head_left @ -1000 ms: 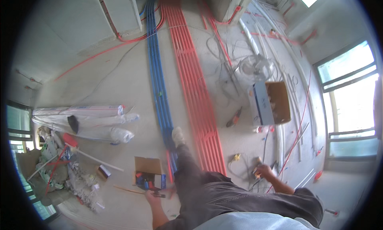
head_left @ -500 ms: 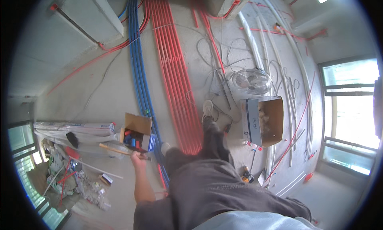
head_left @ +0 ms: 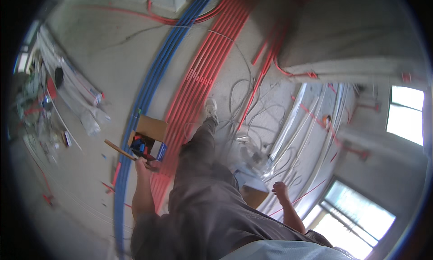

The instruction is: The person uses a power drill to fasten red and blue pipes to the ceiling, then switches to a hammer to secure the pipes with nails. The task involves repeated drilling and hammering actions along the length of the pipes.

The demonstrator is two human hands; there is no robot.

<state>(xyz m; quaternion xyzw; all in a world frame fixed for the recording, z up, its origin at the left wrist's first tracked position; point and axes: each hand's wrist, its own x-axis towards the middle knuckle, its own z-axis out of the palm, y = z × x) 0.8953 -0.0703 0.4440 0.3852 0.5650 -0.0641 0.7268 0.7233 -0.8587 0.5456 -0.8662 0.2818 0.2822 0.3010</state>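
My left hand is closed around a hammer, whose wooden handle sticks out to the left and whose dark head lies to the right of the fist. The same hand is at the near edge of a small open cardboard box, held up over the blue pipes. Inside the box lie red and blue pieces, too small to name. My right hand hangs away from the body at the right, fingers loosely bent and somewhat apart, with nothing visible in it.
Blue pipes and red pipes run along the floor. Loose grey cables and a blurred fan lie ahead, with a larger cardboard box partly behind my leg. Long white pipes lie to the right, plastic-wrapped lengths to the left.
My view has turned and my body has moved forward, with one foot stepping ahead. The hammer and small box have come along in my left hand. My right hand has come into view.
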